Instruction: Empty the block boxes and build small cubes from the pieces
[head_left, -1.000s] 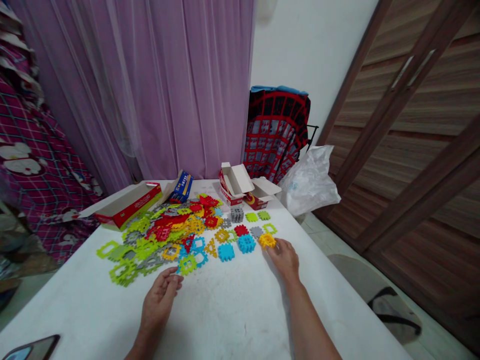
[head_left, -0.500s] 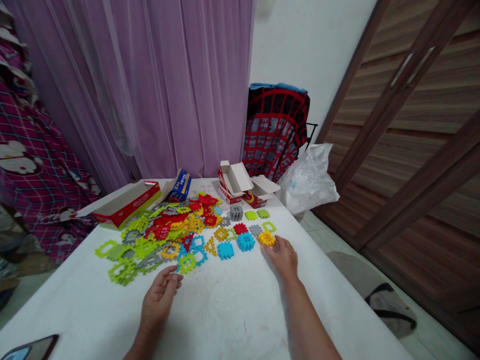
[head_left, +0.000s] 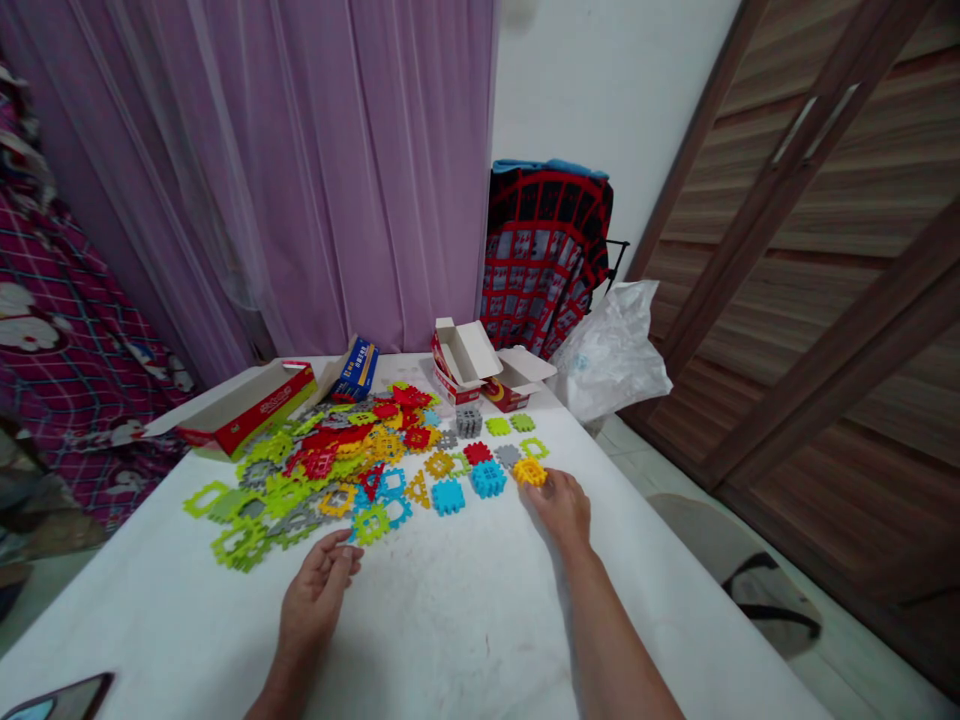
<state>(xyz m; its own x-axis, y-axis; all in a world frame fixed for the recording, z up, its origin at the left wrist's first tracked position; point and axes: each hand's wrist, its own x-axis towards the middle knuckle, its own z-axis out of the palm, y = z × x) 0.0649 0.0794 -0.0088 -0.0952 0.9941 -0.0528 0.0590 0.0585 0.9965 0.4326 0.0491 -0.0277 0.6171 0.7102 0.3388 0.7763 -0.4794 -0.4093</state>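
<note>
My right hand (head_left: 564,508) is closed on a yellow block (head_left: 529,472) with toothed edges, at the right end of a row of pieces; part of the block is behind my fingers. Beside it are a blue toothed cube (head_left: 488,478) and a grey tile (head_left: 508,456). Farther left lies a flat blue square (head_left: 448,497). My left hand (head_left: 318,590) rests on the table, fingers loosely bent and apart, with no piece visible in it. Its fingertips are close to a lime-green tile (head_left: 371,523) at the near edge of a mixed heap of coloured tiles (head_left: 330,455).
Behind the heap stand a long red-and-green box (head_left: 259,410), a blue box (head_left: 356,370) and two open red boxes (head_left: 459,365). A grey cube (head_left: 469,422) sits near them. A white plastic bag (head_left: 611,350) is at the right edge; a phone (head_left: 64,698) lies front left.
The whole view has shifted slightly, so things appear a little farther left and higher. My right hand still holds the yellow block; my left hand stays by the heap.
</note>
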